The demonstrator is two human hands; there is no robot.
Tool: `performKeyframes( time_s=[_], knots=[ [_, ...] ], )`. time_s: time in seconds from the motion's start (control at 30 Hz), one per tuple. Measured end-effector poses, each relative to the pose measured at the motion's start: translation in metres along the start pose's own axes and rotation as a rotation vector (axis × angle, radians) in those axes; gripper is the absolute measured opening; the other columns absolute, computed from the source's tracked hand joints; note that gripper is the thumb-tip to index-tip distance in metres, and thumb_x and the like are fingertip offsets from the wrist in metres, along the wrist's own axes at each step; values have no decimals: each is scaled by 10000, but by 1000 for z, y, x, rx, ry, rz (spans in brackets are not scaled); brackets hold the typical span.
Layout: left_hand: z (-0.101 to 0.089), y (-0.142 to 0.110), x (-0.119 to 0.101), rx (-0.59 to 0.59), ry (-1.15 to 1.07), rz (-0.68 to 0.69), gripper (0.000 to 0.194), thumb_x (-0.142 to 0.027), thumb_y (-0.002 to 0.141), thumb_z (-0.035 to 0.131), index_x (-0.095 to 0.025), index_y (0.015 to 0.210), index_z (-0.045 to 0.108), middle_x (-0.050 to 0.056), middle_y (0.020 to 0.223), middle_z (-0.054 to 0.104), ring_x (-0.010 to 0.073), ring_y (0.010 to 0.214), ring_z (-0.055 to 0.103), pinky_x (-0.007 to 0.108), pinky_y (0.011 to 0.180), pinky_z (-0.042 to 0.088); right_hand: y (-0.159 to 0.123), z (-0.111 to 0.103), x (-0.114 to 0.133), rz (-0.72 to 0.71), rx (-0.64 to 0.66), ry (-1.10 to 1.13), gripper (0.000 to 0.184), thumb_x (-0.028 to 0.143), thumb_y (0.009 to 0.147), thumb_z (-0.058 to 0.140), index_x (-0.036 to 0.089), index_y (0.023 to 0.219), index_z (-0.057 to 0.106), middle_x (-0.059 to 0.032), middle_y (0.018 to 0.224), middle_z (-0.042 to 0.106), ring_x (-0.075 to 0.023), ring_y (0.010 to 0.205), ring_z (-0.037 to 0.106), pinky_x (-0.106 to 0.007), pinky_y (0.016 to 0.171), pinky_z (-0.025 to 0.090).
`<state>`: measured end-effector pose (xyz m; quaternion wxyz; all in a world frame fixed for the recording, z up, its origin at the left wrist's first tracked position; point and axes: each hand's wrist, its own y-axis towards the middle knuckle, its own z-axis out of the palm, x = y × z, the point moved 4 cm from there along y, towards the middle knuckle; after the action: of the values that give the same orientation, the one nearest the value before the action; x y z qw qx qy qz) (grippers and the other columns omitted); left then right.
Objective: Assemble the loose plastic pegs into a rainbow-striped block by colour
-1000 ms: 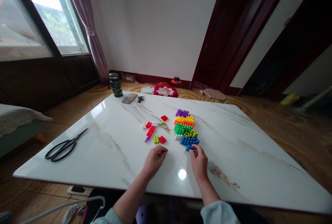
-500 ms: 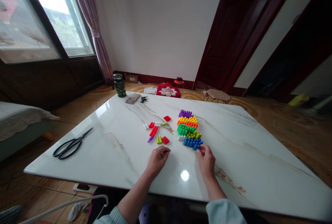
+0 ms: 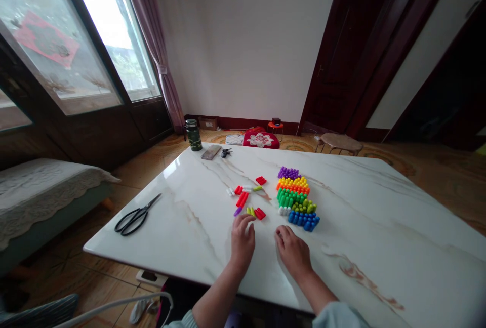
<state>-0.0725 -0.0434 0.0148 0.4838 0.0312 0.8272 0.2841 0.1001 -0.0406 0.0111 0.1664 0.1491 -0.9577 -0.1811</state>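
Note:
My left hand (image 3: pixel 243 241) is over the near edge of the loose small plastic pegs, its fingers curved and apart from the thumb. Closest to its fingertips are yellow-green pegs (image 3: pixel 251 211) and red pegs (image 3: pixel 260 213); whether it touches them I cannot tell. My right hand (image 3: pixel 294 252) rests low over the table with fingers curled together, and anything inside is hidden. Beyond it stand colour-sorted groups: blue pegs (image 3: pixel 304 219), white pegs (image 3: pixel 284 211), green pegs (image 3: pixel 290 198), orange and yellow pegs (image 3: pixel 293 184) and purple pegs (image 3: pixel 289 173). A purple peg (image 3: pixel 237 211) lies left of the yellow-green ones.
Black-handled scissors (image 3: pixel 137 215) lie on the left of the white marbled table (image 3: pixel 182 247). At the far left corner are a camouflage flask (image 3: pixel 193 135), a phone (image 3: pixel 211 152) and keys (image 3: pixel 226 153). A round stool (image 3: pixel 339 142) stands behind the table.
My right hand has drawn back leftward from the blue pegs. My left hand has moved forward to the loose pegs and its fingers have spread. The view has turned slightly left.

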Motion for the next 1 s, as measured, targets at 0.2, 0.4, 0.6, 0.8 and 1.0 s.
performKeyframes(
  time_s=[0.2, 0.4, 0.6, 0.8, 1.0],
  knots=[
    [-1, 47, 12, 75, 479, -87, 576, -111, 747, 565, -190, 1316, 515, 133, 1428, 441, 328, 1371, 310, 499, 1123, 295, -2, 4, 2, -32, 8, -109, 122, 197, 946, 439, 212, 898, 550, -8, 853, 631, -134, 654, 620, -254, 541, 297],
    [11, 96, 42, 337, 700, -131, 629, -289, 735, 627, -233, 1351, 510, 128, 1507, 365, 414, 1439, 142, 577, 1139, 153, -2, 4, 3, -36, 7, -134, 132, 188, 956, 417, 216, 906, 536, -7, 847, 626, -134, 646, 625, -268, 533, 283],
    [8, 97, 61, 365, 699, -72, 512, -370, 831, 567, -284, 1334, 525, 88, 1407, 485, 369, 1391, 265, 546, 1104, 244, -1, 5, 3, -34, 14, -152, 129, 176, 951, 418, 218, 900, 529, -11, 841, 620, -143, 665, 627, -269, 536, 283],
    [2, 85, 47, 279, 721, 81, 349, -310, 858, 563, -275, 1200, 625, 95, 1203, 591, 292, 1175, 435, 420, 969, 371, -1, 2, 6, -30, 29, -149, 114, 151, 934, 441, 215, 894, 526, -9, 837, 615, -132, 637, 610, -264, 528, 273],
    [2, 83, 37, 311, 802, 132, 332, -305, 871, 540, -246, 1192, 604, 110, 1157, 569, 283, 1062, 472, 399, 878, 392, -2, 3, 5, -26, 31, -173, 124, 144, 938, 433, 215, 898, 527, -13, 838, 615, -141, 645, 619, -271, 527, 273]
  ],
)
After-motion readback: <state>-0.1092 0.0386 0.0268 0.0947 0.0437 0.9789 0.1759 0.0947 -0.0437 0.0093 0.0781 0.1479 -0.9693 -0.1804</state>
